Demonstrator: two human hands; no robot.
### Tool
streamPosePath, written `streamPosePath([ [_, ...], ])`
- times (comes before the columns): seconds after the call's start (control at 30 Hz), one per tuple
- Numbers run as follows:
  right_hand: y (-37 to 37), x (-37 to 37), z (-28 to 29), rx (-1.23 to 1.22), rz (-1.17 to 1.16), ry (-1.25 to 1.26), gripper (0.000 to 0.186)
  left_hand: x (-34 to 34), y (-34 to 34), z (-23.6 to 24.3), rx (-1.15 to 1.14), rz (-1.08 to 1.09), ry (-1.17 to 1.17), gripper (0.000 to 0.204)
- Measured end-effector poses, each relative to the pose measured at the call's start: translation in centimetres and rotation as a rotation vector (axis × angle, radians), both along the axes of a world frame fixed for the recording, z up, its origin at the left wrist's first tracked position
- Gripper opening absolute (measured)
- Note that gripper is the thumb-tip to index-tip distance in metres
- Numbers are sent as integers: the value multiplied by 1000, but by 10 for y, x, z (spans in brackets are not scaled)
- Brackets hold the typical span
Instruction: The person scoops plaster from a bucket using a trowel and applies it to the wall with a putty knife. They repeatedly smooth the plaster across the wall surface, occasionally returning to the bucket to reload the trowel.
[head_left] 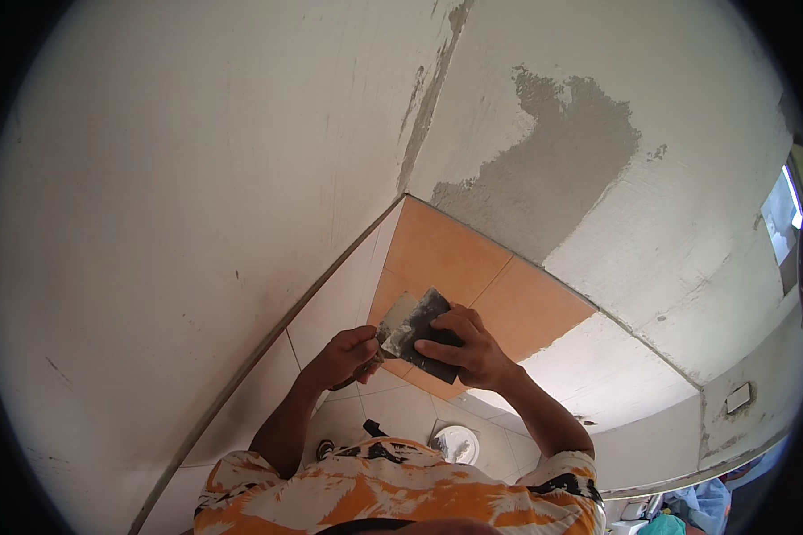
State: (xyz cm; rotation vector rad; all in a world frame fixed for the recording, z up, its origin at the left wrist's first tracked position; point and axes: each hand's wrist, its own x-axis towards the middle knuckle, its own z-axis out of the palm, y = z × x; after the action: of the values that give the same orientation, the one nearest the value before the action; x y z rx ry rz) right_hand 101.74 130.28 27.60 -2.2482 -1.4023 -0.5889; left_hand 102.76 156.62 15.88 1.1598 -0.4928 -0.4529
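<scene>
In front of my chest, my right hand [468, 345] grips a dark flat trowel [426, 314], thumb on the near face and fingers around the edge. Pale wet putty is smeared along the trowel's left side. My left hand [350, 357] is closed on a putty knife [398, 311], whose pale, putty-coated blade meets the trowel. Most of the knife's handle is hidden by the fingers. Beyond both tools are orange tiles [433, 242] on the lower part of the wall.
A white wall [178, 178] rises at the left and meets the far wall [687, 205] in a corner. That wall carries a rough grey patch [567, 169]. A round white bucket [456, 443] stands on the tiled floor below. Bags and loose items [700, 508] lie at lower right.
</scene>
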Motion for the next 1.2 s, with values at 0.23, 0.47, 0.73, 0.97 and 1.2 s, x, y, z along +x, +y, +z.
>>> streamPosePath([
  [0.23, -153, -43, -87, 700, -543, 701, 42, -23, -92, -2, 51, 46, -377, 27],
  [0.47, -174, -109, -121, 1971, -331, 1388, 25, -44, -195, -10, 762, 225, -1027, 48],
  [0.73, -313, -169, -121, 2169, 26, 699, 39, -2, -191, -100, 931, -191, -245, 44],
  [0.97, -303, -276, -321, 2680, -938, 564, 32, -8, -254, -223, 1128, -653, -437, 52],
  [1.2, -294, -332, -579, 2774, -1619, 552, 29, -62, -381, -435, 1191, -773, -645, 51],
])
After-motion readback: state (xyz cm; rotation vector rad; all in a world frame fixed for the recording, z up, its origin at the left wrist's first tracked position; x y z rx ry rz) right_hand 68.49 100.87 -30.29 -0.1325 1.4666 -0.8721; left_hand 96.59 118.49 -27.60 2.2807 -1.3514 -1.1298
